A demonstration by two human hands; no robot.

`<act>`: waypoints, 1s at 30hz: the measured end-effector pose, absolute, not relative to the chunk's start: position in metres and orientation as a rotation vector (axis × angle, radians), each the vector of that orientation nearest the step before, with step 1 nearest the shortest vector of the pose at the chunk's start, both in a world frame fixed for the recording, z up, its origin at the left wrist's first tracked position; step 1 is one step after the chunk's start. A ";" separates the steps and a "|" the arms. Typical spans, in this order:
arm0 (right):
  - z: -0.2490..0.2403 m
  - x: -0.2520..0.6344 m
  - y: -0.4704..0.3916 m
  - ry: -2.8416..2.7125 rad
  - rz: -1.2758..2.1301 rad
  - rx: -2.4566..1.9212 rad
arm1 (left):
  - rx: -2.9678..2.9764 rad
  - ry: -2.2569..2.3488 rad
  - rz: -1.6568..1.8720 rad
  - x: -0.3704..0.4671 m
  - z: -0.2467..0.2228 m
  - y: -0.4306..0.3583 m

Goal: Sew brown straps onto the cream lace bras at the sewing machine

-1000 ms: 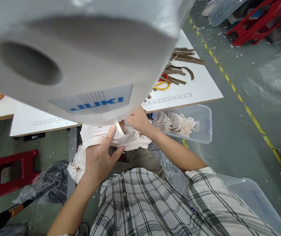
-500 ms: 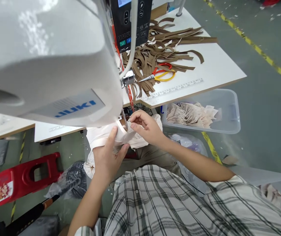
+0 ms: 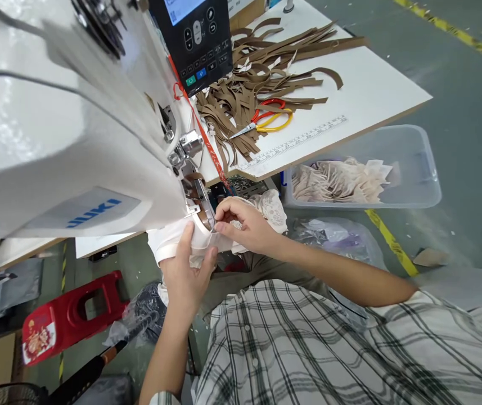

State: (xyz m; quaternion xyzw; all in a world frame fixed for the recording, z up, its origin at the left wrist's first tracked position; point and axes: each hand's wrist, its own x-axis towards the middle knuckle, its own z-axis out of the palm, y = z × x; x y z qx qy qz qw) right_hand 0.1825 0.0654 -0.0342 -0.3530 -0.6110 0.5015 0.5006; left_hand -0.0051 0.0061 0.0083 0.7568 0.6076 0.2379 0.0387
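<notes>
A white cloth piece (image 3: 169, 239), with lace (image 3: 272, 211) at its right end, lies around the needle area of a white JUKI sewing machine (image 3: 148, 197). My left hand (image 3: 184, 273) rests on the cloth, index finger and thumb stretched apart; its other fingers are partly hidden. To the right of the needle area, my right hand (image 3: 249, 228) pinches the cloth near its edge with thumb and bent fingers. A brown strip (image 3: 202, 216) runs by the metal guide between my hands. The needle tip is too small to make out.
Brown strips (image 3: 232, 104) lie heaped on the white table (image 3: 375, 93) with red-and-yellow scissors (image 3: 266, 121) and a printed ruler (image 3: 300, 140). A control panel (image 3: 198, 48) stands behind. A clear bin (image 3: 418, 191) holds pale fabric pieces (image 3: 342, 180); a red stool (image 3: 72, 315) is at left.
The view has shifted, so the machine appears further left and more of its needle side shows. Both hands keep nearly the same place on the cloth.
</notes>
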 end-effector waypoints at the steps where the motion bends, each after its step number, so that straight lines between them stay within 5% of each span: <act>1: -0.034 0.183 0.065 -1.476 1.218 -0.850 | 2.317 1.875 0.726 -0.005 0.008 0.006; 20: -0.028 0.184 0.060 -1.420 1.269 -0.858 | 2.185 2.060 0.668 -0.001 0.005 0.001; 30: -0.034 0.192 0.008 -1.285 1.459 -1.063 | 2.190 1.543 0.524 0.040 -0.016 -0.074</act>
